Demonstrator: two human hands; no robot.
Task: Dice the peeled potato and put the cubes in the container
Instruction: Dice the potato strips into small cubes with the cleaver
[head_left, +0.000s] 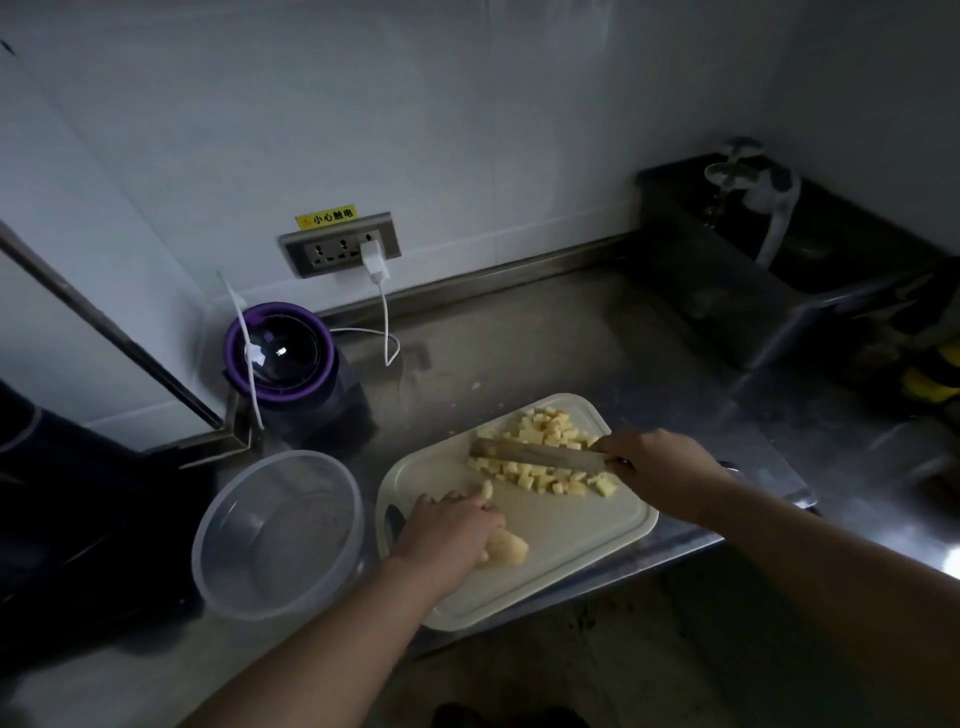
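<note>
My left hand (452, 525) is curled over the piece of potato (508, 548) that is not cut yet. It holds the piece down on the white cutting board (582, 540). Part of the potato sticks out from under my palm, on the side near me.

My right hand (655, 462) grips the handle of the knife (540, 456). The blade points away from this hand, over toward my left side. It lies flat across the pile of potato cubes (545, 434). The cubes sit on the far part of the board, between my two hands and a bit past my left fingers.

The clear round container (280, 545) stands just left of my left hand, right beside the board. Farther past it, by the wall, stands a purple blender (280, 356).
</note>
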